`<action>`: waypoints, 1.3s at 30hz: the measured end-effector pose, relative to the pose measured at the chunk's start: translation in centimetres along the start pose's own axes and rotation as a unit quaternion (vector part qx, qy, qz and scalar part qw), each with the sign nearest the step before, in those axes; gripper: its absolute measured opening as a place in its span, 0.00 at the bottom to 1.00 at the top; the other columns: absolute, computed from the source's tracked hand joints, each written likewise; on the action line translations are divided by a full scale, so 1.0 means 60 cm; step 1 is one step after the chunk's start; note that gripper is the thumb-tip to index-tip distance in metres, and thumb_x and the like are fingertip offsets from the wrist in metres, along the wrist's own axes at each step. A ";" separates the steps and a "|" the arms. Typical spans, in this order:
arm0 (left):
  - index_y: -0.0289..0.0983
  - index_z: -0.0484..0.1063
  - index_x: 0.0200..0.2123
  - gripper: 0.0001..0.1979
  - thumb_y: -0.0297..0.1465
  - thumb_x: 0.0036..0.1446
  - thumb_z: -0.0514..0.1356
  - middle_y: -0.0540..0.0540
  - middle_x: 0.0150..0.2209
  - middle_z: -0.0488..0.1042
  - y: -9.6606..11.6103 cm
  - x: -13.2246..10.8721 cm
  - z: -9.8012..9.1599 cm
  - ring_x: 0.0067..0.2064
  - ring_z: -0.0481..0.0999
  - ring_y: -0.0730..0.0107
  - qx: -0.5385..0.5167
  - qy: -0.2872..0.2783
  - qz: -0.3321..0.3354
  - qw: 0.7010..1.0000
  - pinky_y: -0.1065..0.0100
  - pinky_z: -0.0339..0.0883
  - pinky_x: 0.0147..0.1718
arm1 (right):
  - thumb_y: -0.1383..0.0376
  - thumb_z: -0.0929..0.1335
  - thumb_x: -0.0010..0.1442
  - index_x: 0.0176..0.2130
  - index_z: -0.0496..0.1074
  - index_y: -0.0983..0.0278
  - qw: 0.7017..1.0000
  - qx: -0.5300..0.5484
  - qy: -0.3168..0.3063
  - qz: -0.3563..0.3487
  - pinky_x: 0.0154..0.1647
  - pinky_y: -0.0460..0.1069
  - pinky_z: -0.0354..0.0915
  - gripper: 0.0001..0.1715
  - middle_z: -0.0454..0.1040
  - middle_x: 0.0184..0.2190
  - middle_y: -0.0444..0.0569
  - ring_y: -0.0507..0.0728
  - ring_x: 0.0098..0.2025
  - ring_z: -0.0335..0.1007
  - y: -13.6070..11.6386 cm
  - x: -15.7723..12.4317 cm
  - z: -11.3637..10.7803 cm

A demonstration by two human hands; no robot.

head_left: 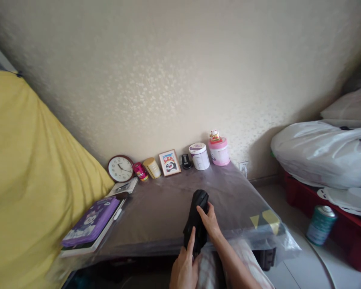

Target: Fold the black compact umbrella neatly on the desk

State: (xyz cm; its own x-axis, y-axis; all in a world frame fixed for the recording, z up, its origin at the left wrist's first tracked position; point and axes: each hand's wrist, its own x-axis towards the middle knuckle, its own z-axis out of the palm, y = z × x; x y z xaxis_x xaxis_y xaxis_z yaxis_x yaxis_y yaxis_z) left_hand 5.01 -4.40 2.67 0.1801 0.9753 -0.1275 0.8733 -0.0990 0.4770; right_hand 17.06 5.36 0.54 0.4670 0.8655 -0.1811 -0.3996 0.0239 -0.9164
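Note:
A black folded umbrella [195,220] is held at the front edge of the table, its far end tilted up and away from me. My left hand [185,263] is closed around the near end, with the index finger stretched along the folded cloth. On the right side, my right hand [209,220] grips the umbrella around its middle, thumb on top. The handle is mostly hidden by my left hand. Beneath the umbrella lies the table [159,212] under a clear plastic cover.
Along the wall stand a clock [120,168], a red can [140,171], a yellow canister [152,167], a panda picture [169,163], a white tub [199,156] and a pink tub [219,151]. Purple pouch [92,222] at left; spray can [321,225] on the floor at right.

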 end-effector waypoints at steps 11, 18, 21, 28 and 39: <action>0.44 0.40 0.61 0.43 0.39 0.46 0.61 0.59 0.18 0.65 -0.036 0.010 -0.031 0.13 0.59 0.79 -0.553 -0.035 -0.085 0.828 0.78 0.52 0.10 | 0.60 0.70 0.40 0.42 0.67 0.62 0.997 -0.018 -0.070 -0.041 0.40 0.52 0.67 0.26 0.75 0.38 0.50 0.60 0.41 0.72 -0.029 0.055 -0.068; 0.41 0.56 0.47 0.25 0.39 0.47 0.62 0.58 0.22 0.64 -0.080 0.035 -0.037 0.17 0.58 0.85 -0.608 -0.035 -0.113 0.785 0.81 0.50 0.14 | 0.57 0.67 0.44 0.36 0.69 0.65 0.986 -0.058 -0.065 -0.144 0.33 0.51 0.68 0.20 0.74 0.30 0.50 0.57 0.32 0.73 -0.065 0.114 -0.123; 0.42 0.56 0.44 0.23 0.39 0.48 0.61 0.58 0.23 0.64 -0.096 0.036 -0.040 0.18 0.59 0.86 -0.605 -0.040 -0.124 0.785 0.82 0.49 0.15 | 0.56 0.66 0.46 0.36 0.68 0.65 0.983 -0.082 -0.068 -0.151 0.31 0.50 0.68 0.19 0.74 0.28 0.49 0.56 0.30 0.73 -0.057 0.128 -0.138; 0.42 0.52 0.53 0.32 0.47 0.48 0.58 0.56 0.21 0.67 -0.125 0.037 -0.048 0.16 0.64 0.77 -0.506 -0.040 -0.150 0.848 0.77 0.56 0.13 | 0.56 0.63 0.48 0.36 0.69 0.63 0.961 -0.194 -0.111 -0.165 0.31 0.50 0.67 0.18 0.74 0.28 0.48 0.56 0.28 0.73 -0.036 0.124 -0.150; 0.47 0.31 0.64 0.42 0.18 0.52 0.52 0.36 0.64 0.43 -0.097 0.002 -0.043 0.62 0.53 0.56 0.090 0.120 -0.063 0.987 0.65 0.59 0.51 | 0.55 0.62 0.49 0.35 0.70 0.62 0.948 -0.229 -0.122 -0.185 0.30 0.48 0.67 0.17 0.75 0.28 0.49 0.56 0.27 0.73 -0.050 0.108 -0.149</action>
State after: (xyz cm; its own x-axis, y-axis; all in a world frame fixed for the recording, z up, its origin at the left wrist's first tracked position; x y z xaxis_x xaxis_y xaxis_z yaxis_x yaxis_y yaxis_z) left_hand -1.21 -3.19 2.16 -0.0283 0.9986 0.0437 0.9523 0.0136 0.3048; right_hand 28.34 6.44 -1.08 0.2906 0.9313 0.2195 0.1664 0.1767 -0.9701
